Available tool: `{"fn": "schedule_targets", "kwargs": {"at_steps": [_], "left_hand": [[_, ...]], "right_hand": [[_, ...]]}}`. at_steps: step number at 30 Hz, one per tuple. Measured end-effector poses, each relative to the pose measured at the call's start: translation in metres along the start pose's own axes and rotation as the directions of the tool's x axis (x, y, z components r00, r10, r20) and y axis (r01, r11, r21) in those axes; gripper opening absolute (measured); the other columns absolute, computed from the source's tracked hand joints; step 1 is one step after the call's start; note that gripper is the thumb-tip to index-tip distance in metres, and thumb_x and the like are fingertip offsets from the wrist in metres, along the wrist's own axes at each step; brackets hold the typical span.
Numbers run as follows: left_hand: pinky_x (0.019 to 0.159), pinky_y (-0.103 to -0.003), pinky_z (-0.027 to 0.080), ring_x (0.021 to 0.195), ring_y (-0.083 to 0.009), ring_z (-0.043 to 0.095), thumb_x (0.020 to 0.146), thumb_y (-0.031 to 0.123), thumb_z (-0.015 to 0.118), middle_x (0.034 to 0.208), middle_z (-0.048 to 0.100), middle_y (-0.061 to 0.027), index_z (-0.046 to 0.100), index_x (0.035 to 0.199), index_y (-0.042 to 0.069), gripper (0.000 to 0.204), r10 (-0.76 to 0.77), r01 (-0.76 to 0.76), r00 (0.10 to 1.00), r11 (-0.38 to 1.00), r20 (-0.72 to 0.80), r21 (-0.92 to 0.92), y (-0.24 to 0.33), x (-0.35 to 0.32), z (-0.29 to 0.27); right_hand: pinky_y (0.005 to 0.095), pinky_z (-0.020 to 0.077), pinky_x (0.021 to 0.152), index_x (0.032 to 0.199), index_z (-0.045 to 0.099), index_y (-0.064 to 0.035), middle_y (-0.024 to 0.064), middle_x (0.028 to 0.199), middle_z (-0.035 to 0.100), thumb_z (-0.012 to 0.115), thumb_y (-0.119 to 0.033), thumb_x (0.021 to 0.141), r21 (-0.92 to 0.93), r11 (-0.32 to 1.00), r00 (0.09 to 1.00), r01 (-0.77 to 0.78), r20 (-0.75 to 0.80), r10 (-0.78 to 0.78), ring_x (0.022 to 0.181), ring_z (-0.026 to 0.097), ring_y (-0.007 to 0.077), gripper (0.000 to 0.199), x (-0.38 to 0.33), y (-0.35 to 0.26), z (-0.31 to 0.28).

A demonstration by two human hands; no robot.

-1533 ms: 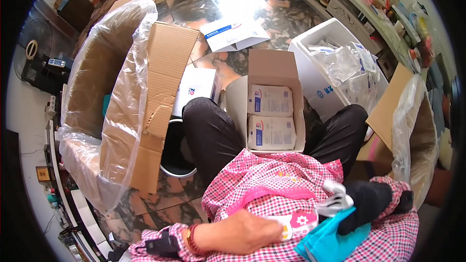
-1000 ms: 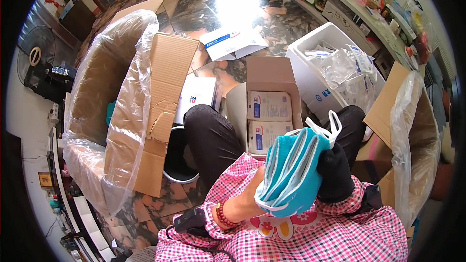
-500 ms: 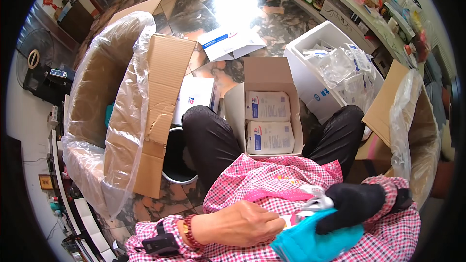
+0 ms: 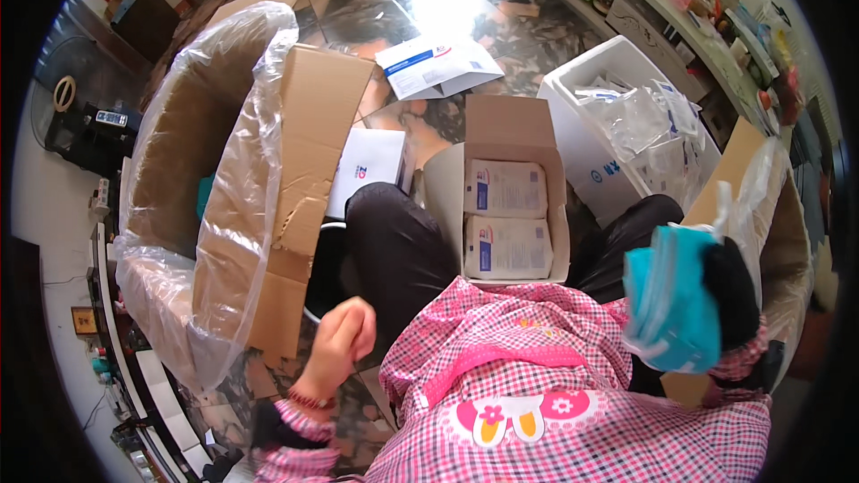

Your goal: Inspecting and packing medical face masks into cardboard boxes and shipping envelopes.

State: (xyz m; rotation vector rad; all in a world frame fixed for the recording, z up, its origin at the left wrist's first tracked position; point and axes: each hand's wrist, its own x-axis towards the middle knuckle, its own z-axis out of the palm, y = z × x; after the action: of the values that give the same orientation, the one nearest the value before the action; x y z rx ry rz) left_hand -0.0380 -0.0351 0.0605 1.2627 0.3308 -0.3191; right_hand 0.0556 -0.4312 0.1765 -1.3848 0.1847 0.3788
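Observation:
My left hand (image 4: pixel 340 344), bare with a red bead bracelet, is held near the black bin (image 4: pixel 324 284) beside my left knee. Its fingers are closed; whatever they may hold is hidden. At the right, my right hand (image 4: pixel 732 295) in a black glove grips a folded teal cloth bundle (image 4: pixel 673 300) with white straps, lifted above my right thigh. Between my knees stands an open carton (image 4: pixel 510 116) holding two printed white packs (image 4: pixel 507 246), one behind the other.
A large cardboard box (image 4: pixel 313 125) lined with clear plastic stands left, another lined box (image 4: pixel 792 224) right. A white foam box (image 4: pixel 582 156) holds clear-wrapped packets. A white box (image 4: pixel 369 165) sits by my left knee, and a folded white carton (image 4: pixel 438 67) lies farther off.
My hands have parted. The left has moved left, away from the teal cloth bundle, toward the bin. The right has lifted the bundle off my lap, up and to the right.

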Motion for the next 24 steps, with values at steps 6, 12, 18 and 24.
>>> {"fn": "schedule_targets", "kwargs": {"at_steps": [6, 12, 18, 24], "left_hand": [[0.067, -0.021, 0.053, 0.077, -0.0091, 0.060, 0.101, 0.013, 0.057, 0.095, 0.063, -0.0010, 0.061, 0.116, 0.004, 0.019, -0.122, -0.195, 0.880, 0.789, -0.459, -0.583, -0.103, 0.049, -0.059], [0.094, -0.033, 0.053, 0.104, -0.0195, 0.062, 0.102, 0.024, 0.055, 0.116, 0.061, -0.0122, 0.056, 0.121, -0.003, 0.034, -0.078, -0.288, 0.878, 0.700, -0.471, -0.653, -0.146, 0.078, -0.129], [0.115, -0.044, 0.034, 0.137, -0.0328, 0.042, 0.104, 0.040, 0.045, 0.148, 0.041, -0.0200, 0.032, 0.147, -0.004, 0.063, -0.021, -0.276, 0.838, 0.846, -0.546, -0.456, -0.148, 0.085, -0.154], [0.119, -0.054, 0.012, 0.148, -0.0425, 0.018, 0.098, 0.055, 0.050, 0.162, 0.023, -0.0152, 0.025, 0.155, 0.005, 0.079, -0.113, 0.051, 0.680, 0.993, -0.725, -0.107, -0.134, 0.085, -0.131]], "right_hand": [[0.0310, 0.0523, 0.074, 0.104, 0.065, -0.0010, 0.0051, 0.088, 0.067, 0.060, -0.027, 0.099, -0.081, 0.989, 0.986, 0.122, -0.102, -0.130, 0.083, 0.065, 0.0140, 0.027, 0.065, 0.049, 0.006], [0.0296, 0.0486, 0.071, 0.111, 0.066, -0.0032, 0.0023, 0.089, 0.065, 0.067, -0.030, 0.095, -0.350, 0.932, 0.994, 0.096, -0.012, -0.107, 0.079, 0.059, 0.0105, 0.031, 0.093, 0.086, 0.009], [0.0342, 0.0460, 0.092, 0.127, 0.059, -0.0024, 0.0069, 0.112, 0.065, 0.062, -0.035, 0.098, -0.101, 0.994, 0.995, 0.039, 0.091, -0.030, 0.104, 0.059, 0.0174, 0.044, 0.096, 0.099, 0.028], [0.0339, 0.0471, 0.080, 0.117, 0.063, -0.0071, 0.0051, 0.101, 0.065, 0.065, -0.036, 0.095, 0.253, 0.963, 0.995, -0.093, -0.005, 0.097, 0.091, 0.059, 0.0184, 0.036, 0.113, 0.133, 0.016]]}}
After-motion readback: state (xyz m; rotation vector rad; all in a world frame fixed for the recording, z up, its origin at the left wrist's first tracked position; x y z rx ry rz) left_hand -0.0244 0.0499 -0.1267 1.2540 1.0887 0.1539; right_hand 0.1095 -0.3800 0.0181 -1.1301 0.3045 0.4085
